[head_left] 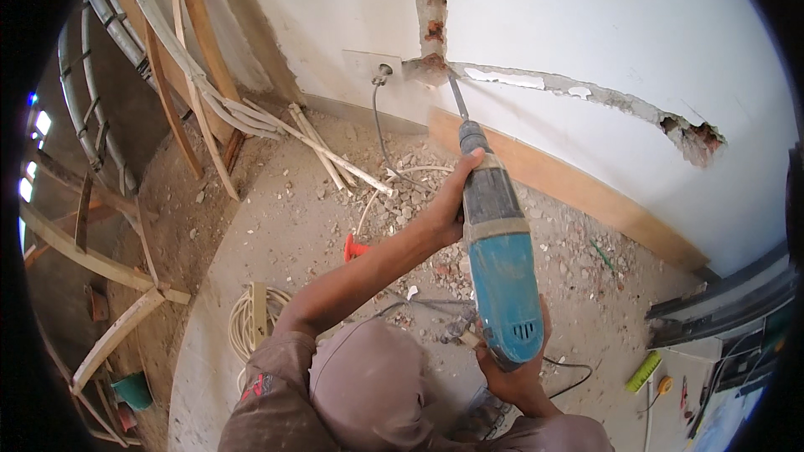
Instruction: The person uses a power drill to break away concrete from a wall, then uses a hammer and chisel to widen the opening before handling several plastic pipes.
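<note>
A blue and dark grey demolition hammer (505,285) is in both my hands, its body slanting up toward the white wall. My left hand (450,202) wraps round the front of the tool, just behind the chuck. At the rear end my right hand (515,381) is closed on it, with most of the fingers hidden under the housing. The long steel chisel bit (458,99) reaches the corner where a vertical groove (433,8) and a sideways groove (578,90) meet. Brick shows in the cut wall. Whether the tip touches the wall I cannot tell.
Left of the bit, a plug sits in a wall socket (373,65). Rubble (406,192) covers the floor below. Wooden strips and pale conduits (243,117) lean at left. A coiled cable (243,326) lies near my left arm; a green brush (643,372) lies at right.
</note>
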The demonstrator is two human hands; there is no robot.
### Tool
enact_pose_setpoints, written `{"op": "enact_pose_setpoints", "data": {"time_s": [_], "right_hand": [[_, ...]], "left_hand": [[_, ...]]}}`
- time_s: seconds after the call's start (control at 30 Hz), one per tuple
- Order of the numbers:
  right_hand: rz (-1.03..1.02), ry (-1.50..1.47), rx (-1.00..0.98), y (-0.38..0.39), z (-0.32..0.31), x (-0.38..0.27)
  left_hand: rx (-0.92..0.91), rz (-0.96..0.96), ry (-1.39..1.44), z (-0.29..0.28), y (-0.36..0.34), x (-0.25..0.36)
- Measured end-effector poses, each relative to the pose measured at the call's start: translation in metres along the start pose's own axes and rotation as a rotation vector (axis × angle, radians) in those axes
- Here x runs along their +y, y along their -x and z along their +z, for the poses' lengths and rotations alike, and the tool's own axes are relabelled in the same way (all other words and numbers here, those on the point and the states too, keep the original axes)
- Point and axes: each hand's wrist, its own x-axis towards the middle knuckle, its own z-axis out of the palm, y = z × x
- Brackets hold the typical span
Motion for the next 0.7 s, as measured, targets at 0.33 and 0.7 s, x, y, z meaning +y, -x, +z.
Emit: {"op": "enact_pose_setpoints", "data": {"time_s": [0.33,0.7], "right_hand": [[0.075,0.041,-0.052,0.027,-0.021,-0.025],[-0.091,0.164,-0.067,0.005,-0.024,-0.031]], "left_hand": [[-0.068,-0.009,0.04,0.024,0.017,-0.022],[-0.063,0.021,0.047,0.029,0.008,-0.002]]}}
